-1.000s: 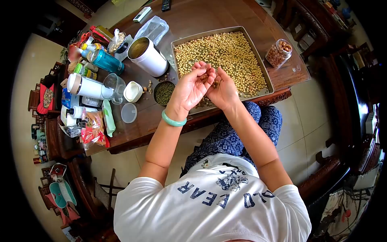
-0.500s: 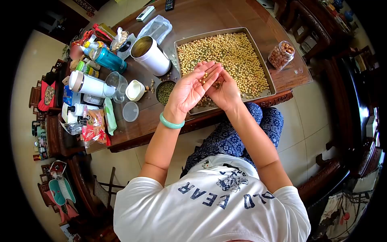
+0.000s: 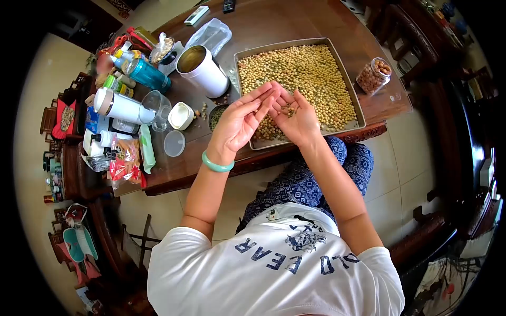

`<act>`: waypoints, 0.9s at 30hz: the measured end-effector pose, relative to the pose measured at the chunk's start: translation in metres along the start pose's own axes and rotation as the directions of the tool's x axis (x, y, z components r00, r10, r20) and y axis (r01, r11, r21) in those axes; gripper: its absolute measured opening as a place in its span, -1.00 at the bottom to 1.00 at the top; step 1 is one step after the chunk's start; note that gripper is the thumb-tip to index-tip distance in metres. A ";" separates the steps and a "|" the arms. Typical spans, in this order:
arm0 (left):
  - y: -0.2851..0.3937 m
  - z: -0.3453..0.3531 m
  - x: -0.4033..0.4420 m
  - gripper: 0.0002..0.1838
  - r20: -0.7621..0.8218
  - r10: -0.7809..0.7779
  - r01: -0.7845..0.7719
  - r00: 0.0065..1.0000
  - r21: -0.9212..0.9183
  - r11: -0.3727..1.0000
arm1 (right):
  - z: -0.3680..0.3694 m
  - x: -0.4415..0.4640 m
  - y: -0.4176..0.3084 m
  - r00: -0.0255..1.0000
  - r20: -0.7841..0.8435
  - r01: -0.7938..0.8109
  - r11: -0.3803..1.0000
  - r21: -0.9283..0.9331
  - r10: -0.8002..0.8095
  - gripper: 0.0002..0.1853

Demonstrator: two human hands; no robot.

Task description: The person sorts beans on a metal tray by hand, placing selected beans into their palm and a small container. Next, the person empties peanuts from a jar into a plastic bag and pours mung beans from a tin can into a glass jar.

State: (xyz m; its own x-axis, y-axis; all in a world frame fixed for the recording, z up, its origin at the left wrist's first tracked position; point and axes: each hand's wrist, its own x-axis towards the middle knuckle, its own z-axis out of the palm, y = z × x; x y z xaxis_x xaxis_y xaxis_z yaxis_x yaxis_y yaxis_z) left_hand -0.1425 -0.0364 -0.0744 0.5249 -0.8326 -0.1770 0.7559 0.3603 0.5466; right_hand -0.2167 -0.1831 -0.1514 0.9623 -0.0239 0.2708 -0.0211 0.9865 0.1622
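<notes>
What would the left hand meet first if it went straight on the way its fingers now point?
Most likely the right hand: the left hand points up and across at its fingertips. Beyond lie the beans, seemingly lower, though depth is unclear from this single view.

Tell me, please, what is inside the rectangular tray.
The tray holds mostly yellowish beans, with some green ones; the left hand and right hand hide part of them.

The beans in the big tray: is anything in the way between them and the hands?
Nothing that I can see. The left hand and right hand are at the near side of the tray, fingers toward the beans. The jar and the white can stand outside it, off to the sides.
</notes>
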 end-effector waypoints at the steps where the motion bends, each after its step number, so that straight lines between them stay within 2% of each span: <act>1: 0.005 -0.006 -0.006 -0.56 -0.024 0.014 -0.014 1.000 0.020 1.000 | 0.026 0.004 0.008 0.965 -0.241 0.079 0.989 -0.122 -0.107 -0.43; 2: 0.011 -0.010 -0.012 -0.55 -0.049 0.028 -0.026 0.998 0.040 0.999 | 0.039 0.007 0.015 0.862 -0.451 0.123 0.958 -0.258 -0.232 -0.41; 8: 0.034 -0.041 -0.040 -0.54 -0.104 0.071 -0.055 0.992 0.156 0.986 | 0.040 0.006 0.016 0.868 -0.444 0.128 0.963 -0.237 -0.225 -0.42; 10: 0.038 -0.047 -0.047 -0.54 -0.128 0.136 -0.085 0.982 0.341 0.936 | 0.041 0.006 0.017 0.862 -0.452 0.127 0.961 -0.247 -0.230 -0.41; 14: 0.044 -0.055 -0.053 -0.54 -0.130 0.156 -0.090 0.979 0.415 0.905 | 0.041 0.005 0.015 0.869 -0.440 0.137 0.964 -0.229 -0.228 -0.42; 25: 0.042 -0.052 -0.053 -0.56 -0.164 0.146 -0.071 0.976 0.393 0.917 | 0.041 0.007 0.016 0.853 -0.464 0.139 0.962 -0.237 -0.238 -0.41; 27: 0.041 -0.061 -0.047 -0.59 -0.183 0.146 -0.111 0.972 0.187 0.976 | 0.039 0.006 0.015 0.861 -0.451 0.142 0.964 -0.227 -0.233 -0.40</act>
State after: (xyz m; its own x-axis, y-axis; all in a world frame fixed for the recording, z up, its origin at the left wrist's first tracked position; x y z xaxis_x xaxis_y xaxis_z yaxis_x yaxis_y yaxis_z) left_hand -0.1127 0.0430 -0.0934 0.6923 -0.6798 -0.2420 0.6061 0.3658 0.7063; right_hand -0.2217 -0.1747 -0.1099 0.9562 -0.1779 -0.2326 0.1781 0.9838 -0.0202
